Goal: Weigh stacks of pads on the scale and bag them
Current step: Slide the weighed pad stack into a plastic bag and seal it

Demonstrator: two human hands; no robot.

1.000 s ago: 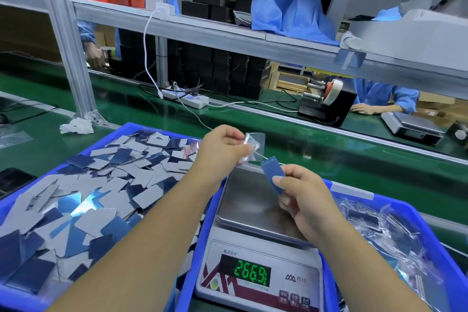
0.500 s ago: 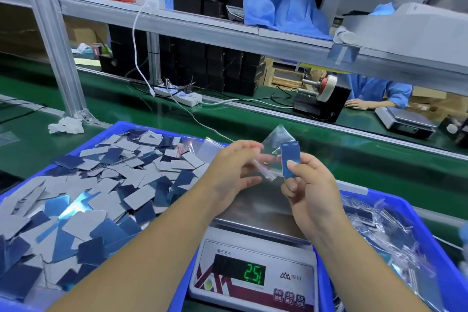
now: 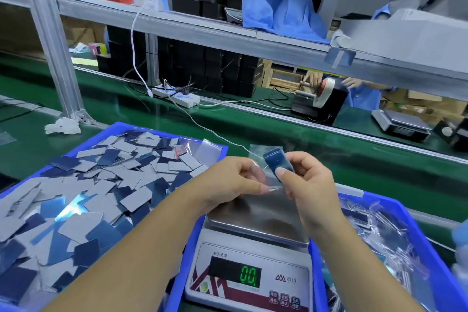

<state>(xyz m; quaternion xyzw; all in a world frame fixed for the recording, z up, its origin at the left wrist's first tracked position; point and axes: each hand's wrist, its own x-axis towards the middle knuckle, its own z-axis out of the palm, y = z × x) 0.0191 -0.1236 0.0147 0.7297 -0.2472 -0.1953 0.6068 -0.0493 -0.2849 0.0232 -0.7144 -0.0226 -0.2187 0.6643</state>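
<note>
Right hand pinches a thin blue rectangular pad stack; at its 9 o'clock, left hand fingers pinch a clear glossy plastic bag.

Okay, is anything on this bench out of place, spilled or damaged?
Nothing looks damaged. One oddity: a crumpled white wad lies loose on the green belt beside the frame post, outside the bins. The pads lie jumbled in the left bin, but contained. The scale reads zero, its pan bare.
</note>
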